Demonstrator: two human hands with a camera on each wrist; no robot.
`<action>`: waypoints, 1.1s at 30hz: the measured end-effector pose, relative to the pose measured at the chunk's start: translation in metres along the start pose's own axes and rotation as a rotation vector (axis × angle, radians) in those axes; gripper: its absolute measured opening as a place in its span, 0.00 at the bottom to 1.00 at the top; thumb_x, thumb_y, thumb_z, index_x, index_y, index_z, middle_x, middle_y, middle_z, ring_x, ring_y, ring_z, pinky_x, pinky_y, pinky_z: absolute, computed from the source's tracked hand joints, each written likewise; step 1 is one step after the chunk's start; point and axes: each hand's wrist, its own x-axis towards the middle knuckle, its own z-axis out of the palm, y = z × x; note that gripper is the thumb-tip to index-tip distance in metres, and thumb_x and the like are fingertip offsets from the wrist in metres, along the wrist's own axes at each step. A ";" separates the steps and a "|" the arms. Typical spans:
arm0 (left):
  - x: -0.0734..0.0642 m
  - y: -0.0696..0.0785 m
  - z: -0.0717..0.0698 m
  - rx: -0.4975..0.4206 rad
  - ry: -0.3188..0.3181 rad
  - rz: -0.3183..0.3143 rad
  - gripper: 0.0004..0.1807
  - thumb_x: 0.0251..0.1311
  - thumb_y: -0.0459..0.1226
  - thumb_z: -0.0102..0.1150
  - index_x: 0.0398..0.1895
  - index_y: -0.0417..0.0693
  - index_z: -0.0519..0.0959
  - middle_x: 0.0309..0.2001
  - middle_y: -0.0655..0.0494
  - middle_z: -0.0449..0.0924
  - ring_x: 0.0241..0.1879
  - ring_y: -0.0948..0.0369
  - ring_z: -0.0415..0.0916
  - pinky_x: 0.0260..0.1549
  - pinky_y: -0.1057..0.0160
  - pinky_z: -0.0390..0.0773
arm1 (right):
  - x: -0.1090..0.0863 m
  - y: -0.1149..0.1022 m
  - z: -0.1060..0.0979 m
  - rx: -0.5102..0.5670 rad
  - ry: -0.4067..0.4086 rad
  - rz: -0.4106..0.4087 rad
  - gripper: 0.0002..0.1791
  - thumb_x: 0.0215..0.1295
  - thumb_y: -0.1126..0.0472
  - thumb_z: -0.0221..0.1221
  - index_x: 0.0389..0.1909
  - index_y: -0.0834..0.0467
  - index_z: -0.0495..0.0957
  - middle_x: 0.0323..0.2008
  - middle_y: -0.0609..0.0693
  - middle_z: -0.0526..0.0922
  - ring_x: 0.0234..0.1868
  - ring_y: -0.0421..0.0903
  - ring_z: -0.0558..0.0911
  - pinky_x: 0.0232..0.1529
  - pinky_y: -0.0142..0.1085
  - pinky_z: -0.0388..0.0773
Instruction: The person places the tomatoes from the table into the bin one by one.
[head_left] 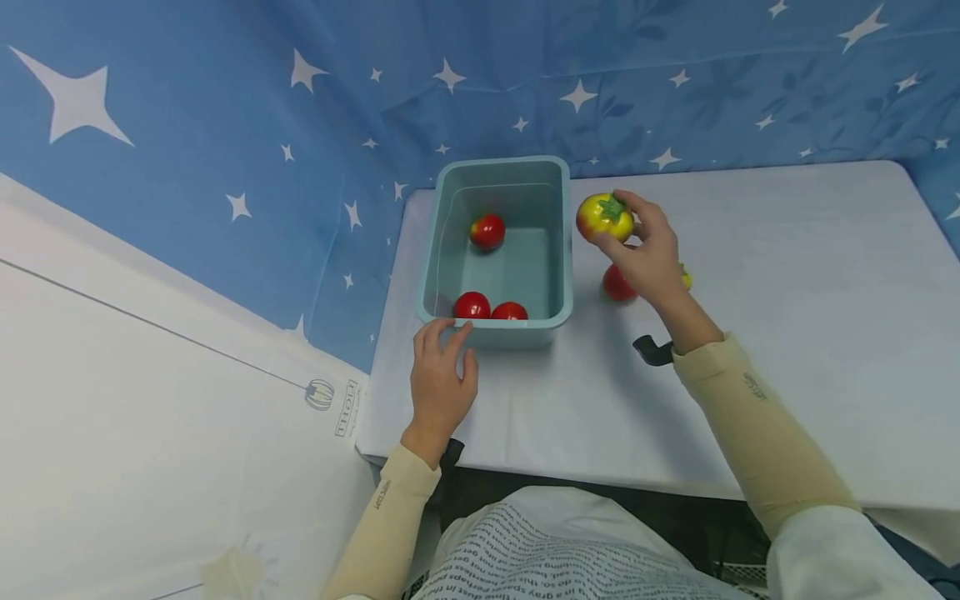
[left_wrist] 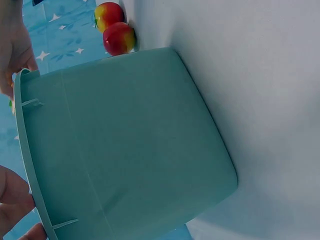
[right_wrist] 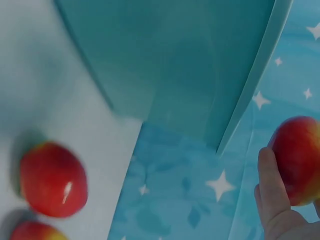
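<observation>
My right hand grips a red-and-yellow toy tomato with a green leafy top, raised just right of the blue-green bin. In the right wrist view, the fingers lie against the red side of that tomato. My left hand is at the bin's near edge, fingertips touching the rim with relaxed fingers. Inside the bin, one red tomato sits toward the back; two others are by the near wall, partly hidden by the rim.
Below my right hand, a red tomato and another with a yellow top lie on the white-covered table, partly hidden by the hand. A blue star-patterned curtain hangs behind the table.
</observation>
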 end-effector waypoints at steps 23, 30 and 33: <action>0.000 0.000 0.008 -0.006 0.039 0.011 0.18 0.62 0.33 0.54 0.55 0.43 0.80 0.55 0.44 0.73 0.63 0.48 0.65 0.44 0.53 0.82 | -0.024 -0.015 0.054 -0.095 -0.299 -0.319 0.33 0.57 0.57 0.67 0.66 0.51 0.71 0.60 0.54 0.71 0.55 0.49 0.73 0.51 0.47 0.79; -0.001 -0.002 0.007 -0.012 0.065 -0.001 0.18 0.60 0.32 0.56 0.54 0.43 0.81 0.55 0.44 0.73 0.63 0.48 0.66 0.40 0.53 0.83 | -0.027 -0.010 0.050 -0.260 -0.188 -0.451 0.33 0.55 0.55 0.67 0.63 0.54 0.73 0.56 0.60 0.72 0.54 0.55 0.71 0.50 0.49 0.75; -0.002 -0.003 0.007 -0.015 0.070 -0.006 0.18 0.62 0.33 0.53 0.54 0.43 0.81 0.55 0.43 0.73 0.63 0.48 0.66 0.41 0.53 0.83 | -0.025 -0.008 0.049 -0.260 -0.175 -0.420 0.33 0.55 0.56 0.67 0.64 0.54 0.73 0.57 0.60 0.72 0.56 0.56 0.70 0.49 0.50 0.76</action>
